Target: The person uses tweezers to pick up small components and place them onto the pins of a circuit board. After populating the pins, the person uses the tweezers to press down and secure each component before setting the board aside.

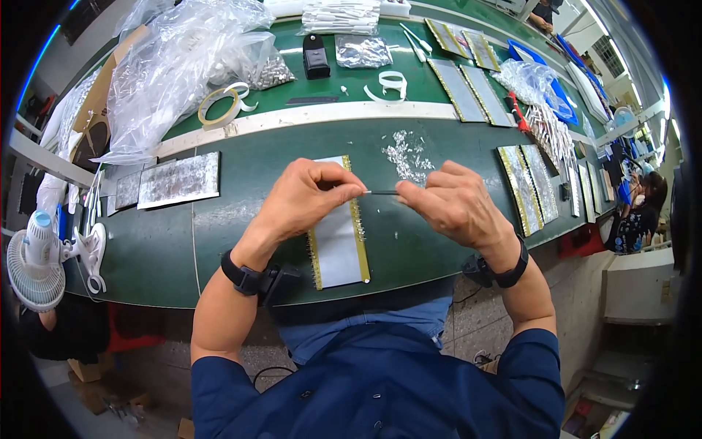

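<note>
1 tiny piece (367, 192) is pinched by the fingertips of the left hand (303, 192); 1 thin dark tool (385, 192), pointed at it, is gripped in the right hand (457, 203), fingers curled. Both are held by the right edge of a gold-edged board (342, 252). Silvery bits (406, 157) are scattered beyond.

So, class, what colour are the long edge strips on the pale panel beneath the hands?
Mustard yellow; the edge strips show best in the head view.

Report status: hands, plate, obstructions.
Left hand pinching tiny pale piece. Right hand gripping slim dark tool. Yellow-edged plate beneath left hand. Silvery bits beside plate.
</note>
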Motion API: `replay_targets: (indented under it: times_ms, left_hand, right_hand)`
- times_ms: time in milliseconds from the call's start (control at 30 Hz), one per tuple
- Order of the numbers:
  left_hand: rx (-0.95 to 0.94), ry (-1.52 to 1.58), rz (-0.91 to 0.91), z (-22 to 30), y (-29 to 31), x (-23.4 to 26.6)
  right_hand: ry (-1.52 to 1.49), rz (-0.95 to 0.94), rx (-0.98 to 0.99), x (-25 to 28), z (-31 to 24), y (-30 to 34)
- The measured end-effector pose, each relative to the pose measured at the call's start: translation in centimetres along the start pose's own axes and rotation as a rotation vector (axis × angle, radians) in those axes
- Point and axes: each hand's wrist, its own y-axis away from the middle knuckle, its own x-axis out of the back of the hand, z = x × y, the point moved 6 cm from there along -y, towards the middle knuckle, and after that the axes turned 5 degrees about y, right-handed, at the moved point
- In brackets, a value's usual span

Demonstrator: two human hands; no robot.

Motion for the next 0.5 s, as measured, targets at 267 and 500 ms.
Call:
replay_targets:
  times_ms: [267, 500]
  left_hand:
    - [-0.102, -0.133, 0.133, 1.0, 0.3, 0.7]
    - [-0.125, -0.157, 0.154, 1.1, 0.5, 0.5]
  right_hand:
    - [-0.182, -0.212, -0.279, -0.6, 1.5, 4.2]
    - [-0.245, -0.203, -0.735, 0.5, 0.1, 9.3]
